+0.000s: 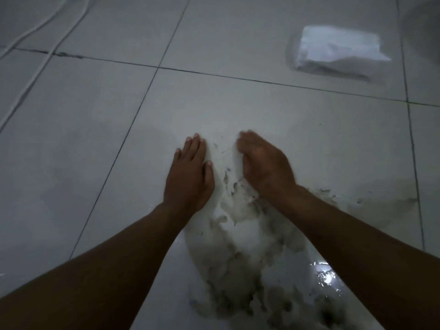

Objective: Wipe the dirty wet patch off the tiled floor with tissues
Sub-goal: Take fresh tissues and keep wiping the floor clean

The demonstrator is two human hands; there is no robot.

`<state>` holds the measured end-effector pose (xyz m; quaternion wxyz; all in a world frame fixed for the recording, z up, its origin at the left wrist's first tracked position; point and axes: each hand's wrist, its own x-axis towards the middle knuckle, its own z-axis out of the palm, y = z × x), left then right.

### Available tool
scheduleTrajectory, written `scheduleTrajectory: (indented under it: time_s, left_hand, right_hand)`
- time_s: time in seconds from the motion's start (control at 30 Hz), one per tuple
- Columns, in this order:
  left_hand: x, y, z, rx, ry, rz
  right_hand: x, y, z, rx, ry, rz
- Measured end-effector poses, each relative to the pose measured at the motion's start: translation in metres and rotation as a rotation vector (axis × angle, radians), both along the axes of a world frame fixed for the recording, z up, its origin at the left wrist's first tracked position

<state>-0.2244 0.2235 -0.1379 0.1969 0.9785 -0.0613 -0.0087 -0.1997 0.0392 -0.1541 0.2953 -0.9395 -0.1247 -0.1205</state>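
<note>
White tissues (223, 186) (soiled) lie between flat left hand (190, 172) and cupped right hand (264, 163).

Up in the far left corner, two pale cables (35, 44) run side by side across the tiles, curving away out of view, and a dark chipped stretch of grout line (67, 55) sits just beside them

Both hands lie side by side on the tissues (228, 210) (spread over the floor (71, 175)); a tissue pack (333, 52) sits far right.
</note>
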Motion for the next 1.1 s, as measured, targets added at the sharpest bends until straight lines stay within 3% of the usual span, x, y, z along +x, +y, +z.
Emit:
scheduleTrajectory:
  time_s: [0.07,0.13,0.3,0.37,0.47,0.57,0.63,0.73,0.8,0.9,1.0,1.1]
  left_hand:
    - [0.001,0.002,0.001,-0.015,0.006,-0.005]
    - [0.0,0.004,0.002,-0.017,0.013,-0.011]
    - [-0.008,0.009,0.001,-0.009,0.016,0.013]
    - [-0.009,0.011,0.001,0.0,0.021,0.005]
    - [-0.008,0.012,0.002,0.005,0.027,-0.004]
    - [-0.009,0.011,0.001,0.013,0.031,0.005]
    - [-0.01,0.01,0.0,0.014,0.041,0.011]
    - [-0.01,0.009,-0.001,0.023,0.046,0.011]
    - [-0.009,0.008,0.0,0.034,0.042,0.019]
    - [-0.008,-0.001,0.002,0.03,0.027,-0.008]
    - [-0.004,-0.015,0.001,0.02,0.011,-0.051]
    - [0.001,-0.03,0.0,0.013,0.004,-0.073]
  right_hand:
    - [0.017,0.007,0.0,0.034,0.076,-0.136]
    - [0.033,0.023,0.004,0.034,0.149,-0.119]
    - [0.004,0.039,0.012,-0.04,0.103,0.279]
    - [-0.012,0.024,0.01,-0.03,0.068,0.327]
    - [-0.013,0.003,0.0,0.013,0.001,0.063]
    - [0.005,0.013,-0.001,0.027,0.158,-0.194]
    - [0.007,0.029,0.006,0.05,0.175,-0.139]
    - [-0.006,0.042,0.009,-0.013,0.09,0.172]
    - [-0.015,0.036,0.008,-0.033,0.034,0.248]
    - [-0.012,0.006,0.0,0.042,-0.017,0.022]
    - [0.006,-0.015,-0.004,0.006,0.145,-0.229]
    - [0.001,-0.014,0.0,-0.032,0.076,-0.089]
